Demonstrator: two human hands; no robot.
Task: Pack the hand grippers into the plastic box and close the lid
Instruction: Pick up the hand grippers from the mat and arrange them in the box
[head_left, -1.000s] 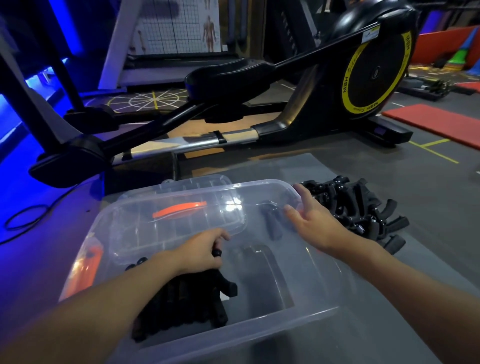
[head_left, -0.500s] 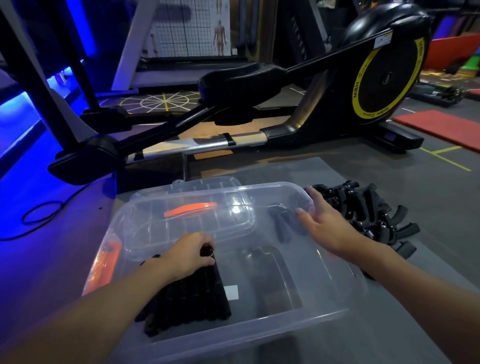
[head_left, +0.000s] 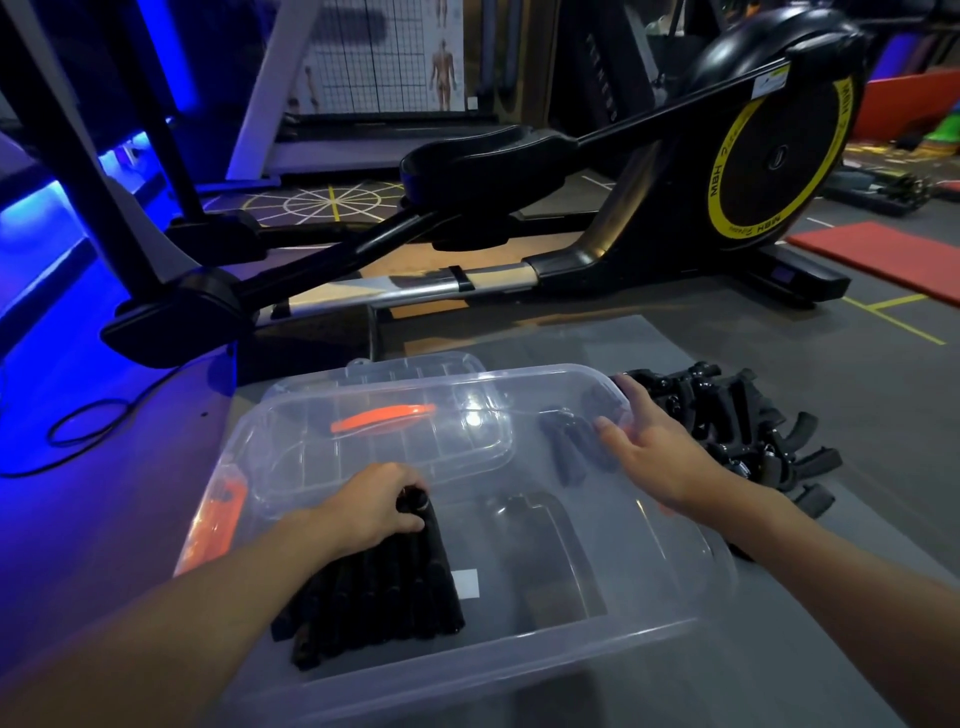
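Grey gym mat (head_left: 649, 343) lies under everything. Left hand (head_left: 363, 512) clenches the top end of the grippers (head_left: 384, 587) lined up on the box's (head_left: 519, 670) near-left floor. Right hand (head_left: 660, 457) lies loose-fingered on the box's right wall. Most wait in a pile (head_left: 753, 431) just right of the box. The lid (head_left: 415, 441) leans at the box's far side. A careless release could topple the row, and the light box could slide if pushed.

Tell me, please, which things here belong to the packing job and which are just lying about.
Job: plastic box; lid behind it; packed grippers under left hand; loose grippers beside right hand.
Lying about: elliptical trainer; red mat; cable; anatomy poster.
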